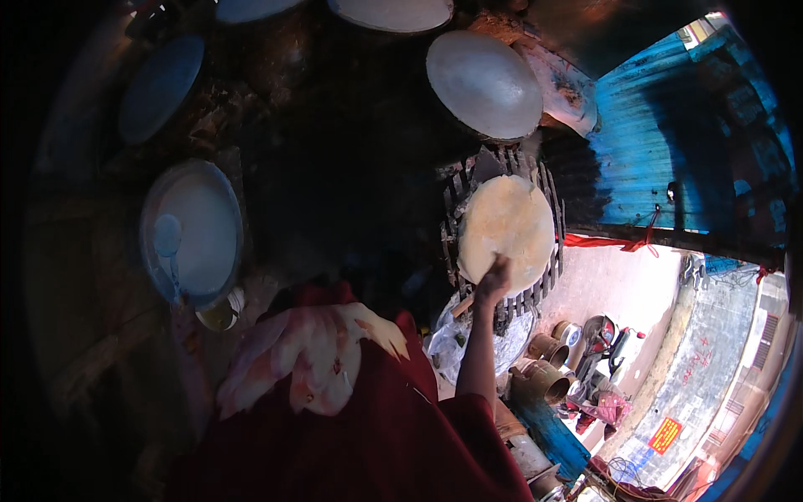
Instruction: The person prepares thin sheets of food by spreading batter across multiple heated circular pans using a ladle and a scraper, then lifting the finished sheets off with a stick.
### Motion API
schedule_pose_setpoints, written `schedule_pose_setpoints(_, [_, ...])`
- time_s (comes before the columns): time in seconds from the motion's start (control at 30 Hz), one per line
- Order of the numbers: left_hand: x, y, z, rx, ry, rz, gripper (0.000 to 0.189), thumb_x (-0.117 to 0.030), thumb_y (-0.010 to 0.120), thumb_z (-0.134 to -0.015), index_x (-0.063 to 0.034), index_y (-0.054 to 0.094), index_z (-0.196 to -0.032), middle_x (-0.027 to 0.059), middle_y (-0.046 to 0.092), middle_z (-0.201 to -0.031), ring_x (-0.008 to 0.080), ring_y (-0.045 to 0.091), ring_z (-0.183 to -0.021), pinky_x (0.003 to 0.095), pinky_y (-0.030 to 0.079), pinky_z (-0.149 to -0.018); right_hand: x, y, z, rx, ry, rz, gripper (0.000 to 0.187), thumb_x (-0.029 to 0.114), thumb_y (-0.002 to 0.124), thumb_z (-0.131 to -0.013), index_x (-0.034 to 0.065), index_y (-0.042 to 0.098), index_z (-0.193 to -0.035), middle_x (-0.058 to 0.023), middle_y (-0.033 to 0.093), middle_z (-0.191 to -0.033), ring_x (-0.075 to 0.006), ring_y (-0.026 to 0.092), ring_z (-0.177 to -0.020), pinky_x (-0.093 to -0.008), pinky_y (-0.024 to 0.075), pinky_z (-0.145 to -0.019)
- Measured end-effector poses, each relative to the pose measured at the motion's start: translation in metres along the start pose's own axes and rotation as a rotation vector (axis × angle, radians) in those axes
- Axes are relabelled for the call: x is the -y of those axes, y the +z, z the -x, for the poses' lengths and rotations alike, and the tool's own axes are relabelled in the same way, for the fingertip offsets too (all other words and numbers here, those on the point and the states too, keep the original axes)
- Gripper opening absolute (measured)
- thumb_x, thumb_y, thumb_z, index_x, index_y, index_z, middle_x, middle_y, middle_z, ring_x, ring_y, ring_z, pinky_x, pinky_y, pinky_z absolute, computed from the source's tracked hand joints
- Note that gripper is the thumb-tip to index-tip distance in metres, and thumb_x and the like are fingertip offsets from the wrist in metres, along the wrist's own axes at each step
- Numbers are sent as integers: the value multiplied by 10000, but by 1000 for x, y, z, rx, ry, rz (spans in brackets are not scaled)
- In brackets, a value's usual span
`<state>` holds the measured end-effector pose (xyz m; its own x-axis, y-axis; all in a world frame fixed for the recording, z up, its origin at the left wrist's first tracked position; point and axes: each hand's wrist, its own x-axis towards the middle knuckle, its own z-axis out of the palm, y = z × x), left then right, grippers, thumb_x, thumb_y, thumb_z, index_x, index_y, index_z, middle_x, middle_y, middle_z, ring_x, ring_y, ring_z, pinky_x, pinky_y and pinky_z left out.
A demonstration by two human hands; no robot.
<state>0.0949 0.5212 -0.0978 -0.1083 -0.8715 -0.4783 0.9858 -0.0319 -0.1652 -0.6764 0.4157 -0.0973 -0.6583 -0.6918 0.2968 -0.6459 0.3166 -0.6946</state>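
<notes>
My left hand point(186, 323), dim in shadow at lower left, is shut on the handle of a ladle point(167, 235). The ladle's bowl rests in a round basin point(148, 251) of pale liquid. To the right, my right hand point(495, 280) is at the near edge of a large, pale round flatbread point(507, 226), fingers against its surface. Whether those fingers grip anything is hard to see. Beneath the flatbread is a dark slatted rack point(556, 207). A short wooden handle point(463, 306) sticks out just left of my right wrist.
Large pale round pans or lids point(484, 85) stand at the back. Clear plastic sheeting point(445, 345) lies below the rack. Pots point(541, 379) stand on the floor at right, near a blue board point(546, 433). A blue corrugated sheet point(646, 138) forms the right side.
</notes>
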Motion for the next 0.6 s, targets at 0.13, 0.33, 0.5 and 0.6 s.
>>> schedule_pose_setpoints(0.13, [19, 2, 1, -23, 9, 7, 511, -327, 344, -1115, 36, 353, -1473, 40, 435, -790, 116, 439, -525, 265, 405, -412, -59, -20, -38, -48, 117, 277, 247, 219, 531, -1063, 9, 632, -1142, -242, 702, -1033, -369, 683, -933, -458, 519, -804])
schedule_pose_setpoints(0.33, [30, -4, 30, -31, 80, 35, 498, -323, 352, -1114, 32, 362, -1464, 35, 437, -791, 109, 439, -527, 256, 402, -410, -76, 5, -107, 6, 69, 137, 316, 224, 499, -1053, 44, 584, -1299, -202, 701, -1187, -400, 661, -1105, -464, 514, -922])
schedule_pose_setpoints(0.5, [44, -6, 42, -48, 105, 53, 488, -319, 359, -1113, 28, 370, -1456, 30, 438, -791, 103, 439, -530, 249, 399, -409, -72, 62, -206, 166, -52, 252, 493, 101, 456, -958, 154, 486, -1447, -225, 670, -1223, -446, 642, -1084, -526, 492, -885])
schedule_pose_setpoints(0.6, [53, -8, 45, -36, 123, 69, 482, -316, 363, -1112, 25, 375, -1452, 27, 439, -791, 100, 440, -531, 245, 398, -408, -106, 74, -212, 274, 0, 371, 508, 95, 423, -945, 169, 488, -1443, -168, 709, -1180, -405, 659, -1090, -509, 503, -883])
